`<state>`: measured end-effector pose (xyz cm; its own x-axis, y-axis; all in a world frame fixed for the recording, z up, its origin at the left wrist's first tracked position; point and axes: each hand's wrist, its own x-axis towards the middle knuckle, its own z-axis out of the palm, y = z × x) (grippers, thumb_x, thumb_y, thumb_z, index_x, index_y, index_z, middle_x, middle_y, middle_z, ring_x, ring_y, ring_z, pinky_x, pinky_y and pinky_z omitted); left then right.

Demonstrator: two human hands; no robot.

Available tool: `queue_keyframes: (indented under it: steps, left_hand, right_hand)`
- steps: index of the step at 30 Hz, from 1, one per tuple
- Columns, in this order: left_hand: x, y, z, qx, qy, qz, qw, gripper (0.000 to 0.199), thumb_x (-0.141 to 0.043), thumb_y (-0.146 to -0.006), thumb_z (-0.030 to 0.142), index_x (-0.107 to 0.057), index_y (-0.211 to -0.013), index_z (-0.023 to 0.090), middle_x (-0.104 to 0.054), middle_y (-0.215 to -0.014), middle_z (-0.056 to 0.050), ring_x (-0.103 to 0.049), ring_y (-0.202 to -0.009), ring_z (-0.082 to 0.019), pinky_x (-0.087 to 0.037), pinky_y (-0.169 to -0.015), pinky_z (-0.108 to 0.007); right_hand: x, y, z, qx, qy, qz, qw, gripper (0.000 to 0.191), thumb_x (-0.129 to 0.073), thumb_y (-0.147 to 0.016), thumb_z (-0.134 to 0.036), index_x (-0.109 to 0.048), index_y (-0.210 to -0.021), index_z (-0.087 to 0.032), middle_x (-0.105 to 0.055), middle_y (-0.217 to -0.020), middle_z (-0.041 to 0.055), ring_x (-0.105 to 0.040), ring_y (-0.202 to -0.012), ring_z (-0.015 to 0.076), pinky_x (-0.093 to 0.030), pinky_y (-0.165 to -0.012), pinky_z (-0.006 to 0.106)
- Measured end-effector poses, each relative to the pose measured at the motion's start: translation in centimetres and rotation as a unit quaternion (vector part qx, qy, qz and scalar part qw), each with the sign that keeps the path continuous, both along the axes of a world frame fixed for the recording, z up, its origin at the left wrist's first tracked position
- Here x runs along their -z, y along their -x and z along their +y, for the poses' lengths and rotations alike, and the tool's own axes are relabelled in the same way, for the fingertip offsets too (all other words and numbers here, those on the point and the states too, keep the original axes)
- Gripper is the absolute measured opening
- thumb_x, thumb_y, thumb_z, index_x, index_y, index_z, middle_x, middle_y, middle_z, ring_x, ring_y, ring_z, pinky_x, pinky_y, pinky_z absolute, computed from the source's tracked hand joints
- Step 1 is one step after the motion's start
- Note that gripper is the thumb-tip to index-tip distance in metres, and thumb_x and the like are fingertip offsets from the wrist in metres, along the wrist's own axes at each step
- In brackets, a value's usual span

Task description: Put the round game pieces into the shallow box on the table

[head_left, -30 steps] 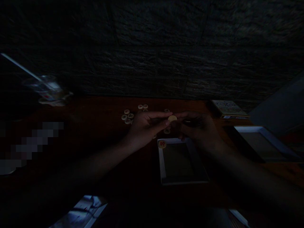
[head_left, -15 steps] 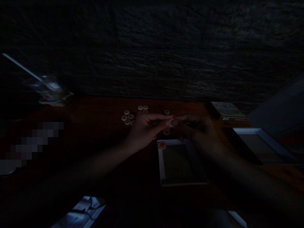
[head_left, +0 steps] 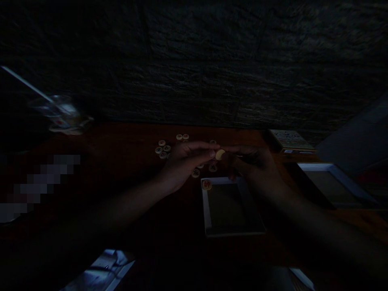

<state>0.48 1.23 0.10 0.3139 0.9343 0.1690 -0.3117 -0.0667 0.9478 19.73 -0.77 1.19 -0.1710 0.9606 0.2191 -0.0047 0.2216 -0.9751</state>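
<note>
One round, pale yellow, plain-faced disc [head_left: 220, 154] shows between the fingers [head_left: 203, 145].

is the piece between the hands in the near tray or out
Out: the piece is between the left hand and right hand, seen beyond the tray

Past the round pieces [head_left: 163, 149], which obstruct just left of the left hand [head_left: 183, 161], the desk [head_left: 127, 145] offers free passage until the cup [head_left: 62, 117]. Nearer than the right hand [head_left: 257, 161], the tray [head_left: 205, 210] raises its walls; beyond both, the stone wall [head_left: 194, 89] closes the way.
</note>
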Motion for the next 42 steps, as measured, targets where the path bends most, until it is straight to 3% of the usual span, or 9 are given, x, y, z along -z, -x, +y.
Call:
queue_keyframes:
  steps: [3,7,11,15,25,29,32,37,42]
  left_hand:
    - [0.4,0.1,0.2,-0.013,-0.032,0.028,0.999,0.027,-0.087,-0.079,0.027,-0.082,-0.105,0.020,-0.081,-0.110,-0.008,-0.076,-0.096,-0.020,-0.059,-0.085,-0.030]
    - [0.7,0.1,0.5,-0.021,-0.007,0.024,0.999,0.022,-0.085,-0.081,0.026,-0.081,-0.101,0.018,-0.082,-0.101,-0.007,-0.077,-0.085,-0.017,-0.061,-0.077,-0.028]
    - [0.2,-0.1,0.3,0.046,0.050,-0.021,0.997,0.017,-0.081,-0.085,0.024,-0.081,-0.098,0.014,-0.081,-0.098,-0.009,-0.077,-0.085,-0.018,-0.063,-0.081,-0.030]
    - [-0.3,-0.2,0.1,0.090,0.092,-0.046,0.991,0.017,-0.079,-0.086,0.020,-0.081,-0.101,0.011,-0.080,-0.100,-0.010,-0.076,-0.089,-0.017,-0.062,-0.085,-0.030]
    - [-0.1,0.1,0.4,0.097,0.061,-0.010,0.993,0.020,-0.080,-0.086,0.027,-0.081,-0.098,0.012,-0.080,-0.094,-0.010,-0.077,-0.086,-0.020,-0.063,-0.084,-0.034]
    - [-0.4,0.5,0.8,0.039,0.034,0.026,0.998,0.023,-0.076,-0.088,0.034,-0.080,-0.097,0.013,-0.081,-0.090,-0.009,-0.077,-0.077,-0.019,-0.062,-0.074,-0.030]
    - [-0.4,0.7,1.3,-0.026,0.010,0.041,0.999,0.022,-0.073,-0.088,0.034,-0.079,-0.092,0.013,-0.080,-0.087,-0.009,-0.076,-0.075,-0.018,-0.060,-0.070,-0.028]
    - [-0.1,0.5,1.3,-0.055,0.018,0.097,0.994,0.019,-0.071,-0.088,0.032,-0.077,-0.089,0.014,-0.079,-0.083,-0.008,-0.074,-0.071,-0.017,-0.057,-0.063,-0.026]
    - [-0.1,0.3,0.8,-0.040,0.001,0.138,0.990,0.019,-0.068,-0.089,0.032,-0.078,-0.088,0.016,-0.080,-0.091,-0.008,-0.073,-0.073,-0.018,-0.056,-0.061,-0.026]
  right_hand:
    - [0.0,-0.1,-0.1,0.025,-0.022,-0.018,0.999,0.026,-0.088,-0.077,-0.031,-0.083,-0.099,-0.018,-0.073,-0.062,-0.0011,-0.060,-0.043,0.0095,-0.050,-0.042,0.020]
    - [0.2,-0.4,-0.4,0.041,-0.117,-0.091,0.988,0.025,-0.082,-0.085,-0.031,-0.081,-0.107,-0.020,-0.081,-0.091,0.0051,-0.071,-0.061,0.0139,-0.057,-0.053,0.024]
    - [0.4,-1.0,-0.3,0.057,-0.291,-0.224,0.929,0.023,-0.077,-0.091,-0.026,-0.080,-0.113,-0.021,-0.078,-0.093,0.0053,-0.072,-0.078,0.0159,-0.058,-0.068,0.028]
    - [0.1,-1.4,0.0,0.056,-0.372,-0.263,0.888,0.027,-0.078,-0.091,-0.025,-0.078,-0.117,-0.023,-0.073,-0.102,0.0070,-0.070,-0.089,0.0181,-0.058,-0.072,0.030]
    - [-0.8,-1.6,-0.1,0.026,-0.375,-0.304,0.876,0.024,-0.075,-0.090,-0.019,-0.075,-0.114,-0.021,-0.073,-0.105,0.0088,-0.072,-0.093,0.0204,-0.059,-0.077,0.032]
    - [-1.5,-1.7,-0.5,-0.003,-0.321,-0.308,0.896,0.021,-0.075,-0.090,-0.021,-0.075,-0.111,-0.019,-0.075,-0.101,0.0065,-0.071,-0.080,0.0165,-0.056,-0.070,0.029]
    - [-1.7,-1.5,-0.8,-0.071,-0.248,-0.314,0.914,0.022,-0.077,-0.088,-0.018,-0.075,-0.109,-0.020,-0.078,-0.102,0.0035,-0.073,-0.081,0.0148,-0.056,-0.070,0.025]
    - [-0.6,-0.8,-1.1,-0.153,-0.238,-0.395,0.874,0.019,-0.074,-0.092,-0.022,-0.077,-0.110,-0.024,-0.080,-0.114,0.0034,-0.075,-0.102,0.0197,-0.055,-0.090,0.031]
    - [0.5,-0.4,-1.0,-0.161,-0.274,-0.417,0.852,0.018,-0.071,-0.094,-0.019,-0.077,-0.110,-0.023,-0.079,-0.114,0.0056,-0.074,-0.103,0.0213,-0.056,-0.089,0.034]
